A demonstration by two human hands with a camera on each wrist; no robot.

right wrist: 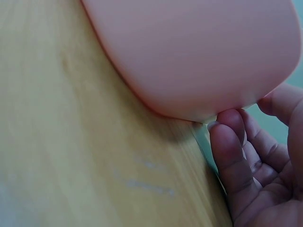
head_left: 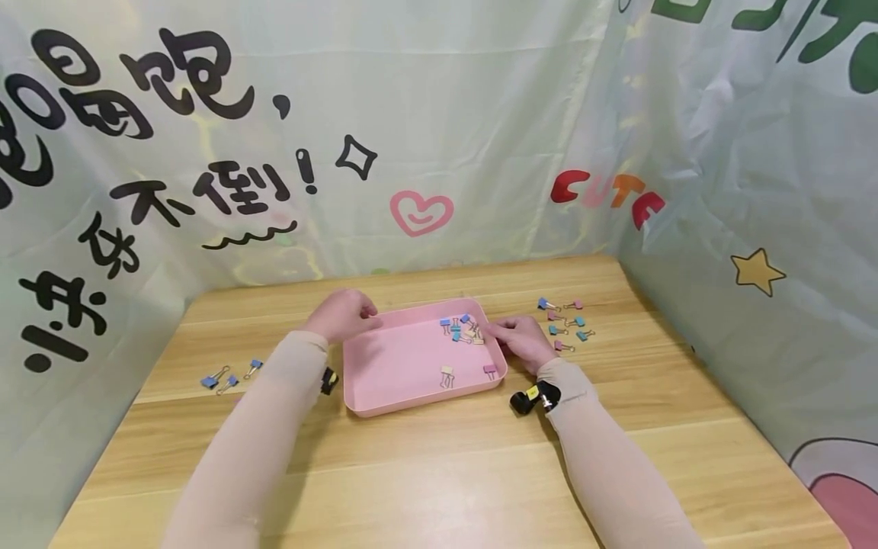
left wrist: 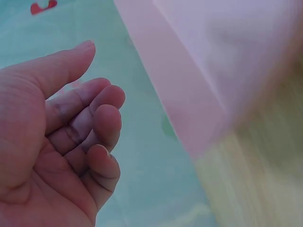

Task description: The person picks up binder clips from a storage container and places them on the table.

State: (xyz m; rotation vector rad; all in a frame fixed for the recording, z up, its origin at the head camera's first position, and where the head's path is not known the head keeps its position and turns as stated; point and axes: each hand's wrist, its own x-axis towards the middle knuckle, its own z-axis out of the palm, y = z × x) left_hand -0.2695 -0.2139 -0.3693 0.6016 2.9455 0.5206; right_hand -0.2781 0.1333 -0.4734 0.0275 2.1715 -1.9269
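A shallow pink tray (head_left: 398, 370) lies on the wooden table, with blue, teal and yellow binder clips gathered toward its far right corner. Nearer its front lie a yellow binder clip (head_left: 447, 372) and a pink binder clip (head_left: 490, 370). My right hand (head_left: 524, 341) holds the tray's right side, thumb at the rim; in the right wrist view its fingertips touch the pink wall (right wrist: 199, 61). By the far left corner is my left hand (head_left: 341, 315). The left wrist view shows its fingers (left wrist: 106, 123) loosely bent, holding nothing, apart from the tray.
Three blue binder clips (head_left: 229, 383) lie on the table left of the tray. To the right, beyond my right hand, several blue, teal and pink binder clips (head_left: 557, 331) lie scattered. Printed cloth (head_left: 480, 137) hangs behind the table and along its sides.
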